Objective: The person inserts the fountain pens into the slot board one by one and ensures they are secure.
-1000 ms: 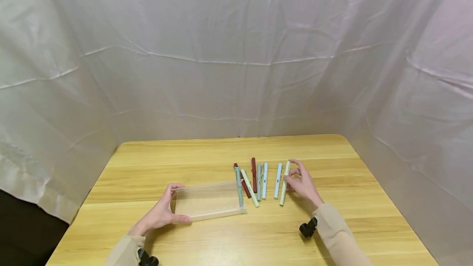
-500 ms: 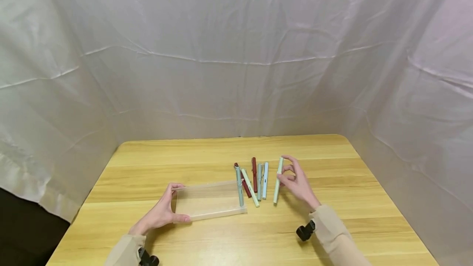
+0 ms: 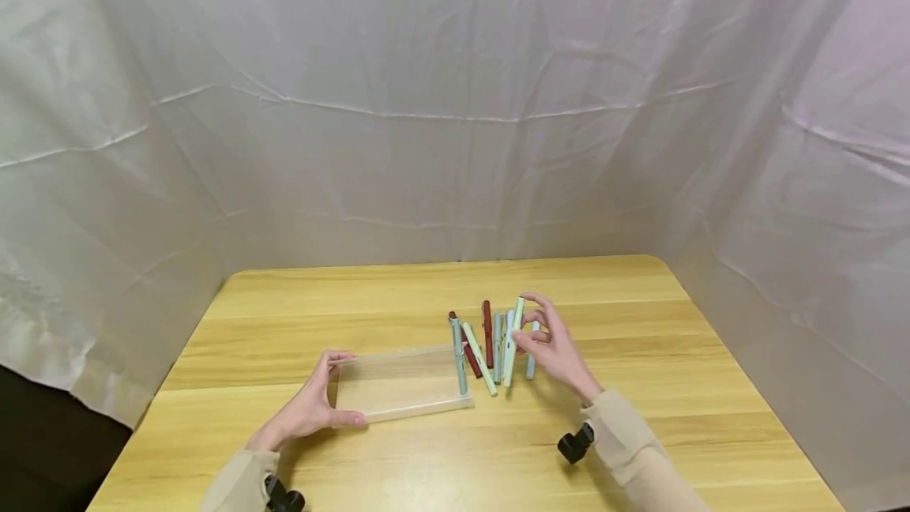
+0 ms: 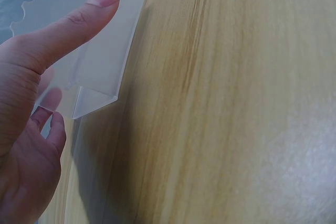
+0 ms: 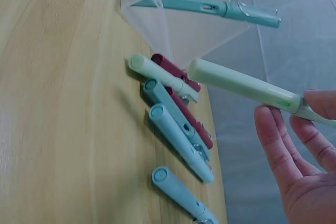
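Observation:
My left hand (image 3: 309, 409) grips the left end of a translucent plastic pen stand (image 3: 398, 385), thumb along its near edge and fingers at its far side. The stand's scalloped edge shows in the left wrist view. Across its right end lies a teal pen (image 3: 459, 358). My right hand (image 3: 558, 350) pinches a pale green capped pen (image 5: 244, 85) between thumb and fingers, raised above the table and overlapping a light blue pen (image 5: 178, 140) in the head view. To the right of that one lies another light blue pen (image 3: 530, 366), partly behind the hand.
Between the stand and my right hand, several pens lie side by side on the wooden table (image 3: 441, 464): a pale green pen (image 3: 479, 359), a teal pen (image 3: 498, 350) and two dark red pens, one (image 3: 487, 334) farther back. Pale curtains (image 3: 455, 141) surround the table.
My right hand has carried the pale green pen leftward over the light blue pens, from the right end of the row. My left hand and the stand stay put.

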Demonstrator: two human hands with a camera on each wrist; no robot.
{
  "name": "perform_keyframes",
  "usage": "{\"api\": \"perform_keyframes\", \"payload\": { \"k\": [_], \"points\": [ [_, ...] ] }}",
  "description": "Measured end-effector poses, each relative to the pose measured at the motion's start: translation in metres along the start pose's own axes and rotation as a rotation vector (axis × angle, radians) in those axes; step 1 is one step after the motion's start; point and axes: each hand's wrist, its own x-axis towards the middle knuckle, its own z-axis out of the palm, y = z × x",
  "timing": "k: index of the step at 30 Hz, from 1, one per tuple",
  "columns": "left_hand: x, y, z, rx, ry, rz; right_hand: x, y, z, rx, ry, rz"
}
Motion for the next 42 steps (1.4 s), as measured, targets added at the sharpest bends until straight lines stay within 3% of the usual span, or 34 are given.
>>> {"api": "perform_keyframes", "payload": {
  "k": [7,14,24,35,42],
  "points": [
    [0.001,0.0,-0.002,0.011,0.005,0.031,0.002,-0.006,0.008,0.024,-0.016,-0.021],
    [-0.003,0.0,-0.001,0.009,-0.005,-0.004,0.004,-0.008,0.018,0.01,-0.045,-0.031],
    [-0.004,0.001,-0.003,0.011,0.009,0.035,0.007,-0.015,0.032,0.005,-0.055,-0.018],
    [0.002,0.001,-0.003,0.013,-0.004,-0.006,0.014,-0.023,0.041,-0.044,-0.074,-0.005],
    [0.004,0.002,0.0,-0.009,-0.015,-0.032,0.013,-0.025,0.048,-0.095,-0.111,-0.042]
  ]
}}
